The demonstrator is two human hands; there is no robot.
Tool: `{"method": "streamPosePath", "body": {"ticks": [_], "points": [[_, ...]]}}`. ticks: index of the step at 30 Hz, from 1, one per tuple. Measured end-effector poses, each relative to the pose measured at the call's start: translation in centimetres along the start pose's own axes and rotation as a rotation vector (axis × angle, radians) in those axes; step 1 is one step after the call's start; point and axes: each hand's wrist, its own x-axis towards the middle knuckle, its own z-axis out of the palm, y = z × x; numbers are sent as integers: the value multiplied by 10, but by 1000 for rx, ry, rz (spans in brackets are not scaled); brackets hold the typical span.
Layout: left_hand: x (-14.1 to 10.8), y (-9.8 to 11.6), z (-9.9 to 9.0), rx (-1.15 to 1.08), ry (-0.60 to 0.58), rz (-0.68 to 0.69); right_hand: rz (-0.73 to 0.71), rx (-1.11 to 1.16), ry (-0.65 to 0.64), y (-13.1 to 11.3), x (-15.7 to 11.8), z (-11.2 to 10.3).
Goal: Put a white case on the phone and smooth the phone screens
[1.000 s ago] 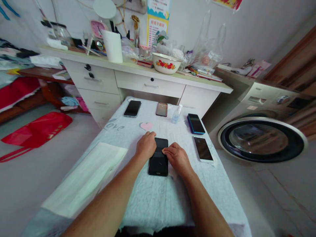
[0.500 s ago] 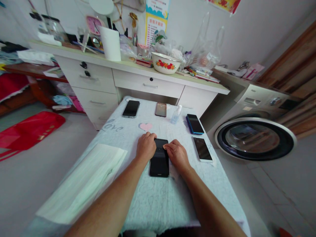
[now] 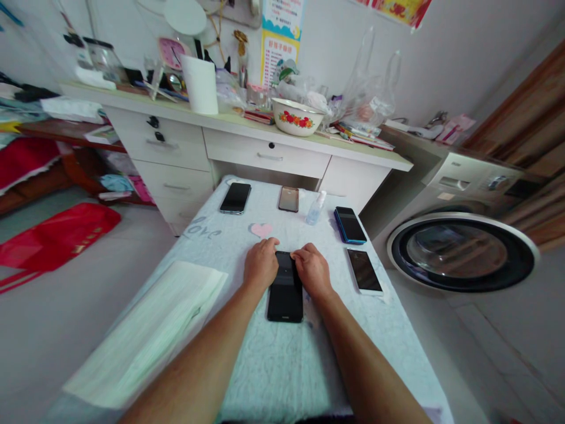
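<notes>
A black smartphone [image 3: 285,294] lies flat, screen up, on the cloth-covered table. My left hand [image 3: 261,263] is closed on its upper left edge, thumb side against the corner. Fingers pinched together, my right hand [image 3: 312,270] grips the upper right corner. Whether a small piece is between the right fingers, I cannot make out. Beyond the hands are a brownish phone case [image 3: 289,199] and a clear spray bottle [image 3: 316,208]. Another dark phone [image 3: 235,198] rests at the far left. To the right lie a blue-edged phone [image 3: 350,224] and a white-framed phone [image 3: 364,271].
A folded pale cloth or paper [image 3: 150,335] covers the table's left side. Behind the table stands a white desk [image 3: 247,144] with a flowered enamel bowl [image 3: 298,117] and a paper roll [image 3: 200,85]. A washing machine [image 3: 459,176] with its round door stands right; a red bag [image 3: 57,238] lies left.
My right hand has slid away from me along the phone's right edge, up to its top corner. My left hand stays at the upper left edge. The view has shifted slightly.
</notes>
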Motion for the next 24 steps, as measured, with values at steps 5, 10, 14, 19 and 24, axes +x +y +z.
{"method": "streamPosePath", "body": {"ticks": [5, 10, 14, 19, 24], "points": [[2, -1, 1, -5, -5, -32, -74, -28, -29, -4, 1, -1], [2, 0, -1, -18, -14, -40, -138, -31, -69, -8, 2, -1], [2, -1, -1, -44, 2, -36, -178, -28, -105, -11, 3, 0], [1, -1, -1, -61, 11, -55, -235, -45, -144, -16, 5, -2], [1, 0, -2, -50, 0, -54, -270, -82, -136, -16, 5, -3]]}}
